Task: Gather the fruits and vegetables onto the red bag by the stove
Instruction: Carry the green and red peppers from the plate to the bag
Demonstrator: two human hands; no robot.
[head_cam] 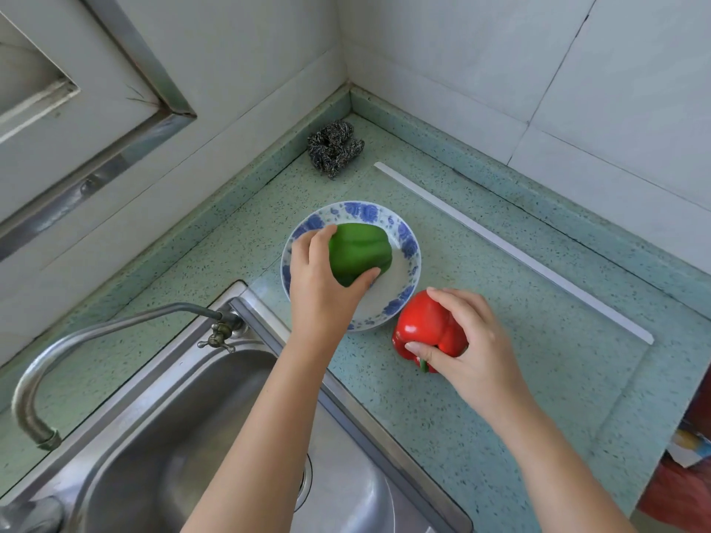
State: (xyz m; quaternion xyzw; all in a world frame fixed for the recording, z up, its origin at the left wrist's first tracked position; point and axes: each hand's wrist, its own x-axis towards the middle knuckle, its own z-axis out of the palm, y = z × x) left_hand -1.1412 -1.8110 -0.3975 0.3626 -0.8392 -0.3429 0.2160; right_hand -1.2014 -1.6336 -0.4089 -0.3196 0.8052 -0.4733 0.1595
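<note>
A green bell pepper (359,251) lies in a white bowl with a blue flower rim (408,244) on the green speckled counter. My left hand (323,278) wraps around the pepper's near side, fingers over its top and thumb under it. Just right of the bowl, a red bell pepper (427,327) rests on the counter with its green stem toward me. My right hand (473,348) grips it from the right, thumb near the stem. A bit of red material (681,498) shows at the lower right edge.
A steel sink (184,436) with a curved tap (96,340) fills the lower left. A steel wool scrubber (334,148) sits in the far corner. A white strip (511,250) runs diagonally across the counter. Tiled walls close the back and right.
</note>
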